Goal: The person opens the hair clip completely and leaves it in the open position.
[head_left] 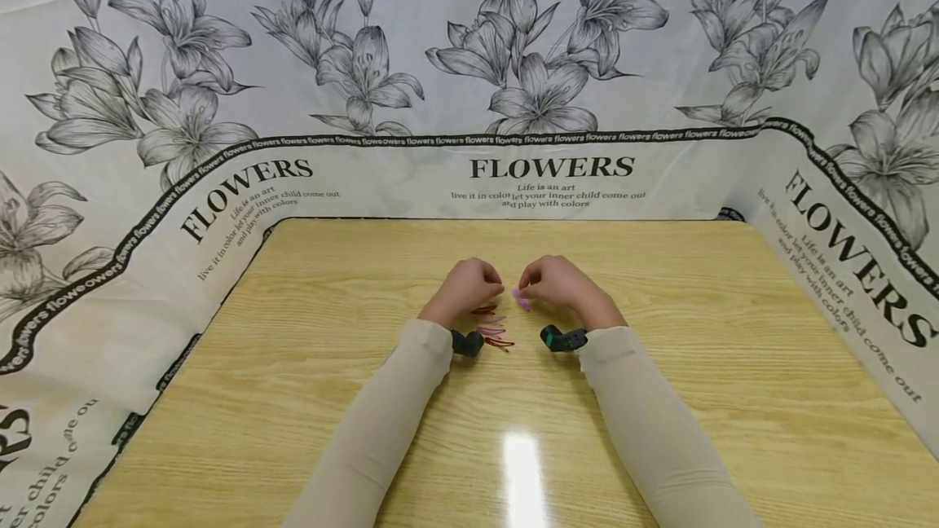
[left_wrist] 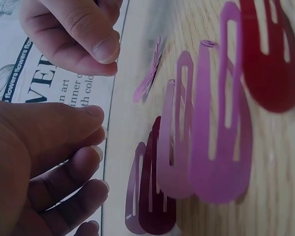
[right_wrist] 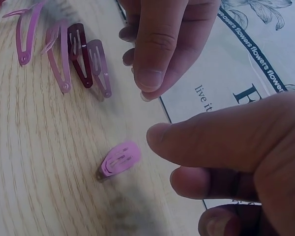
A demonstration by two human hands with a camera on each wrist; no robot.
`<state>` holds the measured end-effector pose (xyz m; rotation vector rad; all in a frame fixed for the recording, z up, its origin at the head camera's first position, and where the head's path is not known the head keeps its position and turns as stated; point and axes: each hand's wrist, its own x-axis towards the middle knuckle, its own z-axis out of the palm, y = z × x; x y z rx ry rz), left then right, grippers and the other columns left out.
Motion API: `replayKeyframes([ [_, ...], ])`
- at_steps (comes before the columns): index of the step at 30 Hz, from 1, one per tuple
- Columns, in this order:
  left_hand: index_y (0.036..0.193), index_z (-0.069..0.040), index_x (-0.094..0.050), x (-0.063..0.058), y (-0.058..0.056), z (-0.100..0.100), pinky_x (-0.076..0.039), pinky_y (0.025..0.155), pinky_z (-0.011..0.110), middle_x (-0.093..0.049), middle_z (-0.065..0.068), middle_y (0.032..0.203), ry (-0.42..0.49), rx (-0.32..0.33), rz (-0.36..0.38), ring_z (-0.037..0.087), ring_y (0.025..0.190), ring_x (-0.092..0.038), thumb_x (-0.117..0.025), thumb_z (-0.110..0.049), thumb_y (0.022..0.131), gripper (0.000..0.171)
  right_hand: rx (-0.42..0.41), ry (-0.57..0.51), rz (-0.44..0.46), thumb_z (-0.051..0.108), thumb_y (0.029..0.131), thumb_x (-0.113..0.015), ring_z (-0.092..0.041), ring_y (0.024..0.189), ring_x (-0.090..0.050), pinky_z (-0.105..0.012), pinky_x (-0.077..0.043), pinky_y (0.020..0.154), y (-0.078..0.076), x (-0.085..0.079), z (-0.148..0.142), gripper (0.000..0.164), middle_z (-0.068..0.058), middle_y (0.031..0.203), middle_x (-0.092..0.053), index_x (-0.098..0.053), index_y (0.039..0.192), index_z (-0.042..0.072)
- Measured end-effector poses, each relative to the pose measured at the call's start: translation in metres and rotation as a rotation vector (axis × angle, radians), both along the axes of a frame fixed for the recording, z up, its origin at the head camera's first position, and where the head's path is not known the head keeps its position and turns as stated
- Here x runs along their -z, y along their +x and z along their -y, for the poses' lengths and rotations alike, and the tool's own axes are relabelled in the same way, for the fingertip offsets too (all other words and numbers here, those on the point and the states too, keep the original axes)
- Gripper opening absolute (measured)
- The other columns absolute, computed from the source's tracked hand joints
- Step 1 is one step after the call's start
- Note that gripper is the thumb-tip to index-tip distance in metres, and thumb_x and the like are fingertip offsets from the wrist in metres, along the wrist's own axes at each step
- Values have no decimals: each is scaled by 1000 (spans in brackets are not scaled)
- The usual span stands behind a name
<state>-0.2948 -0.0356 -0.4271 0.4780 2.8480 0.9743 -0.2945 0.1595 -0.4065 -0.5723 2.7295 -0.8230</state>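
My left hand [head_left: 468, 290] hovers over the table, fingers loosely bent, with nothing seen between thumb and fingertips. Across from it, my right hand [head_left: 563, 285] is held with thumb and fingers apart and empty. Just beyond the right fingertips, a single pink snap hair clip [right_wrist: 120, 158] lies on the table without touching them. Beside the left hand several more snap hair clips form a row: a red clip [left_wrist: 275, 83], a bright pink clip [left_wrist: 219, 182], a paler pink clip [left_wrist: 173, 183], a dark red clip [left_wrist: 159, 216] and a mauve clip [left_wrist: 134, 211].
The clips lie on a light wood-grain table [head_left: 660, 430]. A white cloth [head_left: 411, 178] printed with flowers and lettering stands along its back and sides. Dark wrist bands [head_left: 565, 339] sit at both cuffs.
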Motion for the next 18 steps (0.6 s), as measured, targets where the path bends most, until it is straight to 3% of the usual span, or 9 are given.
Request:
replayKeyframes([
  [11,88,-12,-73,-2,-3,-10,-48,70,26,-70,0,86,-38,3,14,14,74,-58,-68,-23,90,12,-18,25,26,13,86,-66,-18,71,-53,-30,-43,63,0,0,-6,7,-2,81,-67,-72,83,12],
  [18,86,-13,-73,0,-6,-15,-48,69,25,-69,-1,84,-63,1,19,13,73,-58,-68,-23,89,12,-29,52,57,12,83,-66,-17,72,-54,-30,-44,65,0,3,-10,6,0,77,-65,-71,79,13],
])
